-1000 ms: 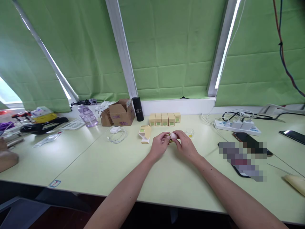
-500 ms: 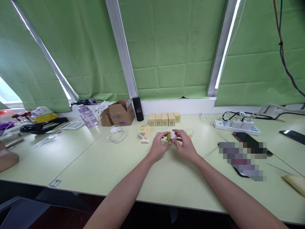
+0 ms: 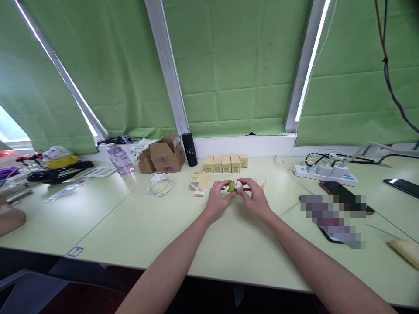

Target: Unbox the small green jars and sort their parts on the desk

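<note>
Between both hands, above the table, is a small round green-and-white object [image 3: 233,187], perhaps a little figurine; its exact kind is too small to make out. My left hand [image 3: 218,199] pinches the green side with thumb and fingers. On the white side, my right hand [image 3: 255,200] grips it the same way. Just behind the right hand sits a small clear plastic cup [image 3: 261,181] with something yellow in it. An opened cardboard box [image 3: 199,183] with a green label stands left of my left hand.
Several small closed boxes [image 3: 226,164] line the back, beside a black bottle [image 3: 189,149] and a brown carton [image 3: 167,155]. A white cable [image 3: 161,185] lies coiled at left. To the right are a power strip [image 3: 327,172] and phones [image 3: 345,196]. Another person's arm [image 3: 11,216] rests far left.
The green-and-white object has turned slightly between my fingers, and the fingers have shifted a little. Both hands stay in nearly the same place.
</note>
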`<state>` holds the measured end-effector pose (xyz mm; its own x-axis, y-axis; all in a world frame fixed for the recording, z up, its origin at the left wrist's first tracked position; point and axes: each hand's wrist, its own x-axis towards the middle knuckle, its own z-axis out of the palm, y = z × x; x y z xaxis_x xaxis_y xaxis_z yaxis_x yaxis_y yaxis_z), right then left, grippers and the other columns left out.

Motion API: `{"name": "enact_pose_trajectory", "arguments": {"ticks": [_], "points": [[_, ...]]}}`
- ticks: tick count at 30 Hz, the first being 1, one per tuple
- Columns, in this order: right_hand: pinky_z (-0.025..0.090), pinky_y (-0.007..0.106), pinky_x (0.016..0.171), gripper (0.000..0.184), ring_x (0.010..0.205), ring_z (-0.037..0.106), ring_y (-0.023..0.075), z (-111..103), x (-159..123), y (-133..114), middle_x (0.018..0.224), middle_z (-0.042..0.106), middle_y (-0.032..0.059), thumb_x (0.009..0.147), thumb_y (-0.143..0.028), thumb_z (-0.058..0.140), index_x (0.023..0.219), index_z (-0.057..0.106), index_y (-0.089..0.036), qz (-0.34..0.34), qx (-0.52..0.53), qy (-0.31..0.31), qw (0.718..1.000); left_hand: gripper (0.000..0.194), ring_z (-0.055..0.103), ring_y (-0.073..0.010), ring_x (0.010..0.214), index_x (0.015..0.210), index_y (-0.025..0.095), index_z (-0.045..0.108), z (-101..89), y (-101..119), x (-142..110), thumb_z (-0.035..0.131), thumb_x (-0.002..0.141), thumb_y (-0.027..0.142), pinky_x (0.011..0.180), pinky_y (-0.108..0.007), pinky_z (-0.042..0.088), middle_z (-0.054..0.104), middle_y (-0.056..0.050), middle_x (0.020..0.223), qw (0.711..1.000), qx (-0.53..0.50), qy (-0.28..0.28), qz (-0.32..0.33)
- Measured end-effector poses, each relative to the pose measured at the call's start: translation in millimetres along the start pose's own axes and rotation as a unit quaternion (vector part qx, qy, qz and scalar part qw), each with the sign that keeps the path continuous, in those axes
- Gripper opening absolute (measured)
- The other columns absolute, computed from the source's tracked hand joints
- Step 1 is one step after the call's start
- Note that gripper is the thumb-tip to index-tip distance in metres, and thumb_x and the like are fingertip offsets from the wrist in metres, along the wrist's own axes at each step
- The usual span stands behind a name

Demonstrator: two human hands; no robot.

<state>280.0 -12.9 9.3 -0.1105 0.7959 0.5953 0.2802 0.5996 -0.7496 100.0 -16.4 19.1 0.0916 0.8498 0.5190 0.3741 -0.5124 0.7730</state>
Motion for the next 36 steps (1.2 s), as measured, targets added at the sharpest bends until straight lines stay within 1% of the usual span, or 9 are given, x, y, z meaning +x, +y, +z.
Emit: {"name": "enact_pose_trajectory", "arguments": {"ticks": [5, 9, 19, 24, 28, 30, 33, 34, 36], "points": [[0.059, 0.046, 0.096, 0.031, 0.112, 0.066, 0.0245, 2, 0, -4, 0.122, 0.069, 0.0079, 0.095, -0.047, 0.062, 0.118, 0.066, -0.026, 0.035, 0.065, 0.012, 0.997, 0.041, 0.063, -0.0234, 0.110, 0.122, 0.025, 0.070, 0.4, 0, 0, 0.080, 0.082, 0.026, 0.096, -0.041, 0.052, 0.067, -0.008, 0.118, 1.000, 0.001, 0.003, 0.005], [0.058, 0.047, 0.098, 0.036, 0.112, 0.067, 0.0253, 3, 0, -5, 0.122, 0.071, 0.0087, 0.093, -0.051, 0.064, 0.118, 0.066, -0.025, 0.062, 0.096, 0.015, 0.993, 0.040, 0.064, -0.0243, 0.110, 0.122, 0.024, 0.070, 0.8, 0, -1, 0.080, 0.083, 0.028, 0.095, -0.041, 0.052, 0.068, -0.009, 0.118, 1.000, 0.002, 0.009, 0.012], [0.057, 0.048, 0.098, 0.042, 0.114, 0.068, 0.0270, 2, 2, -8, 0.123, 0.072, 0.0103, 0.090, -0.055, 0.067, 0.118, 0.068, -0.023, 0.105, 0.132, 0.013, 0.986, 0.040, 0.064, -0.0245, 0.110, 0.121, 0.024, 0.070, 2.0, 1, 0, 0.080, 0.083, 0.029, 0.096, -0.042, 0.052, 0.068, -0.010, 0.118, 1.000, 0.002, 0.009, 0.000], [0.058, 0.048, 0.097, 0.044, 0.111, 0.069, 0.0270, 3, 1, -11, 0.121, 0.074, 0.0099, 0.090, -0.058, 0.067, 0.117, 0.069, -0.023, 0.109, 0.135, 0.023, 0.985, 0.039, 0.064, -0.0250, 0.110, 0.120, 0.024, 0.071, 2.4, 3, -1, 0.080, 0.083, 0.032, 0.096, -0.043, 0.052, 0.068, -0.010, 0.116, 1.000, 0.006, 0.014, 0.005], [0.059, 0.050, 0.097, 0.046, 0.108, 0.069, 0.0273, 4, 3, -6, 0.118, 0.074, 0.0099, 0.089, -0.060, 0.067, 0.116, 0.069, -0.023, 0.114, 0.147, 0.029, 0.982, 0.039, 0.065, -0.0253, 0.110, 0.119, 0.024, 0.072, 2.3, 1, 0, 0.080, 0.082, 0.029, 0.095, -0.042, 0.053, 0.069, -0.010, 0.116, 1.000, 0.007, 0.021, 0.008], [0.060, 0.050, 0.095, 0.048, 0.105, 0.069, 0.0266, 1, 6, 0, 0.115, 0.074, 0.0093, 0.087, -0.062, 0.068, 0.115, 0.069, -0.023, 0.128, 0.170, 0.059, 0.975, 0.038, 0.065, -0.0252, 0.109, 0.118, 0.024, 0.072, 1.2, -3, 1, 0.080, 0.081, 0.028, 0.094, -0.041, 0.053, 0.069, -0.010, 0.117, 0.999, 0.008, 0.032, -0.001], [0.063, 0.049, 0.089, 0.050, 0.106, 0.067, 0.0266, -7, 11, 7, 0.114, 0.072, 0.0088, 0.082, -0.063, 0.073, 0.112, 0.071, -0.023, 0.161, 0.241, 0.120, 0.950, 0.037, 0.066, -0.0245, 0.107, 0.117, 0.022, 0.071, -1.3, -11, 5, 0.078, 0.081, 0.027, 0.092, -0.040, 0.053, 0.070, -0.011, 0.118, 0.998, 0.006, 0.057, -0.033], [0.064, 0.048, 0.088, 0.049, 0.106, 0.067, 0.0267, -11, 12, 8, 0.114, 0.072, 0.0091, 0.081, -0.062, 0.074, 0.109, 0.072, -0.022, 0.173, 0.270, 0.123, 0.939, 0.037, 0.066, -0.0242, 0.107, 0.118, 0.021, 0.071, -2.0, -14, 7, 0.077, 0.081, 0.028, 0.092, -0.040, 0.053, 0.071, -0.011, 0.118, 0.997, 0.000, 0.064, -0.043], [0.064, 0.048, 0.087, 0.045, 0.106, 0.068, 0.0274, -17, 14, 10, 0.114, 0.072, 0.0101, 0.082, -0.061, 0.075, 0.104, 0.073, -0.022, 0.193, 0.325, 0.105, 0.920, 0.039, 0.066, -0.0235, 0.109, 0.120, 0.020, 0.069, -2.8, -19, 9, 0.074, 0.083, 0.029, 0.092, -0.038, 0.053, 0.071, -0.011, 0.118, 0.996, -0.017, 0.073, -0.053]]}}
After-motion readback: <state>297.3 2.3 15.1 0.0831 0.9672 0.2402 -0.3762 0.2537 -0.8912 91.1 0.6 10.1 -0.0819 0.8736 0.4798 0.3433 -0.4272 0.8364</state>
